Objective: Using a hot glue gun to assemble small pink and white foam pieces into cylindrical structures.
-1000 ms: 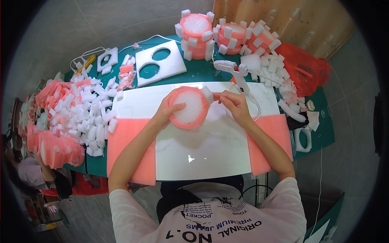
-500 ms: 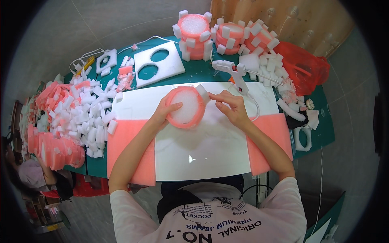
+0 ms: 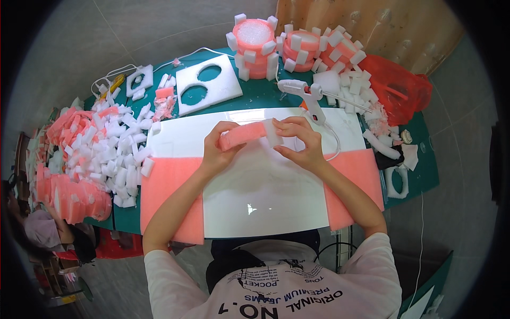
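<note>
A pink foam ring (image 3: 243,136), now seen edge-on, is gripped by my left hand (image 3: 219,148) over the middle of the white glossy board (image 3: 265,196). On the ring's right end sits a white foam block (image 3: 272,133). My right hand (image 3: 300,139) pinches that block between thumb and fingers. A white hot glue gun (image 3: 303,94) stands just beyond my right hand, its cable running down to the right. The ring's round face, pale in the earlier frame, is turned out of sight.
Loose white foam blocks (image 3: 125,159) and pink scraps pile at left, above stacked pink rings (image 3: 79,196). Finished rings with blocks (image 3: 255,48) stand at the back. A foam sheet with holes (image 3: 226,87), a red plastic bag (image 3: 396,87) and pink foam sheets (image 3: 350,181) lie around.
The ring has been tipped from facing up to edge-on. My right hand, earlier with a finger against the block, now pinches it with thumb and fingers.
</note>
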The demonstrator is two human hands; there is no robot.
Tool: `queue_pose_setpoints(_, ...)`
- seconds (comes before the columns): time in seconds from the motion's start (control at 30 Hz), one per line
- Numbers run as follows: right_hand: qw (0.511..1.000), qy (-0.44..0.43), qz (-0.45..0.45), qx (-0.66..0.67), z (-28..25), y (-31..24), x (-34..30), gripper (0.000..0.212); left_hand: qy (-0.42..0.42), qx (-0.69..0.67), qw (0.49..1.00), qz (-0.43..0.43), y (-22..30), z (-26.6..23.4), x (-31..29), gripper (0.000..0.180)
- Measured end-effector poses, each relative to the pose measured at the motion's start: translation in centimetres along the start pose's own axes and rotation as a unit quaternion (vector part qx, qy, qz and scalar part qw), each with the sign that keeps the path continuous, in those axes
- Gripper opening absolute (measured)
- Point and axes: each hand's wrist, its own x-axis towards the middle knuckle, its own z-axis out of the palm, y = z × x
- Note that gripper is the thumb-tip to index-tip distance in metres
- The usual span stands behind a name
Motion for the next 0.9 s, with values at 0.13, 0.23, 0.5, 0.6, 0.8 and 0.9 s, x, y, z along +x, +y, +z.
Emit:
queue_pose_setpoints(0.13, 0.999, 0.008, -0.037, -0.022, 0.2, 0.3, -0.2, 0.024, 0.04, 0.108, 0.963, 0.245, -0.8, -0.1, 0.3, 0.041)
queue_pose_setpoints(0.23, 0.998, 0.021, -0.054, -0.03, 0.2, 0.4, -0.4, 0.021, 0.037, 0.205, 0.918, 0.339, 0.3, -0.2, 0.4, 0.039)
queue_pose_setpoints(0.5, 0.998, 0.013, -0.053, -0.027, 0.2, 0.0, -0.3, 0.02, 0.037, 0.272, 0.89, 0.364, 0.7, -0.4, -0.2, 0.036)
queue_pose_setpoints(0.6, 1.0, 0.018, -0.001, 0.001, 0.2, -0.3, -0.2, 0.021, 0.034, 0.276, 0.892, 0.358, 0.8, -0.4, -0.2, 0.035)
queue_pose_setpoints(0.8, 0.999, 0.021, 0.034, 0.025, 0.2, -0.2, -0.3, 0.02, 0.032, 0.263, 0.898, 0.351, 0.7, -0.3, -0.3, 0.033)
queue_pose_setpoints(0.9, 0.996, 0.017, 0.055, 0.064, 0.2, -0.1, -0.2, 0.021, 0.029, 0.278, 0.889, 0.362, 0.6, -0.5, -0.4, 0.03)
